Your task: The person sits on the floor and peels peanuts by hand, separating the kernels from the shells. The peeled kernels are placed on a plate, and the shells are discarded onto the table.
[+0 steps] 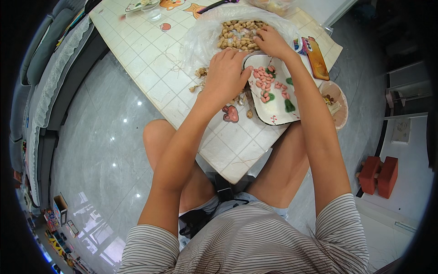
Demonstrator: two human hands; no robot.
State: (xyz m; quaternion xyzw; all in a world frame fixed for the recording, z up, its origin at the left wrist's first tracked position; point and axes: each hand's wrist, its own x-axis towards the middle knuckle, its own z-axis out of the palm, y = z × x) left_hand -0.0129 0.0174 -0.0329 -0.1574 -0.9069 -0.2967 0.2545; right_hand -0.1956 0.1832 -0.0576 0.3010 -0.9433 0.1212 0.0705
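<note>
Unshelled peanuts [232, 34] lie in an open clear plastic bag [202, 30] on the table. My right hand [270, 41] reaches into the bag, its fingertips on the peanuts at the right side; whether it grips one cannot be told. My left hand [228, 73] is over the bag's near edge, back up, fingers forward and thumb out beside the tray; what lies beneath its palm is hidden. Pink shelled peanut kernels [265, 82] lie in a white rectangular tray [273, 114] with green and red decoration. Broken peanut shells [201, 72] are scattered around and partly behind my left hand.
A phone in an orange case [316, 60] lies right of the tray. Below it, at the table's right edge, is a bin [338, 116] holding scraps. The table [236, 154] has its near corner between my knees. A clear cup [154, 13] stands at the far left.
</note>
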